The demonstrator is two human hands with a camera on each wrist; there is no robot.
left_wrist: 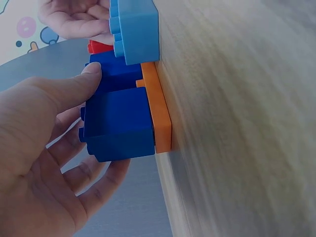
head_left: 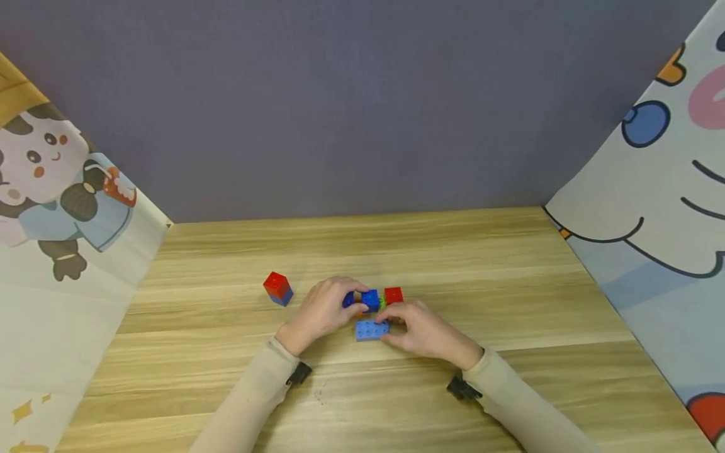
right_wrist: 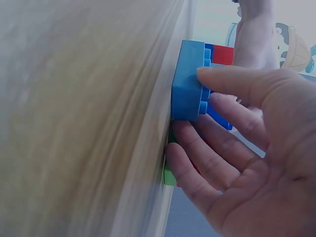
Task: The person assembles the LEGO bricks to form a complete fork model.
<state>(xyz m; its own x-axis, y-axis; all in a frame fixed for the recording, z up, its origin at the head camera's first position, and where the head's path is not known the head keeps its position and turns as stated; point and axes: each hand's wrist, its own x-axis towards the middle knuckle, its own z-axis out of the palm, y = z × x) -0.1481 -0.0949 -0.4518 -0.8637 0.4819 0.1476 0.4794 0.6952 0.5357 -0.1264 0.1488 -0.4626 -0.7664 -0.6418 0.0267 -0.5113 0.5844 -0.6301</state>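
Near the middle of the tabletop, my left hand (head_left: 323, 309) pinches a dark blue toy brick (head_left: 370, 300) between thumb and fingers. Another dark blue brick (left_wrist: 118, 121) sits beside it, within the curve of the same hand; an orange base brick (left_wrist: 159, 111) lies underneath. My right hand (head_left: 423, 330) holds a light blue brick (head_left: 369, 331) at its right end, thumb on the near side. That brick has studs on top and lies in front of the dark blue one. A red brick (head_left: 393, 294) and a partly hidden green brick (right_wrist: 169, 174) are just behind my right fingers.
To the left of my left hand stands a small stack (head_left: 278, 288), red over blue. A grey panel (head_left: 362, 113) rises behind the wooden table (head_left: 481, 251). Cartoon-printed side panels flank both sides.
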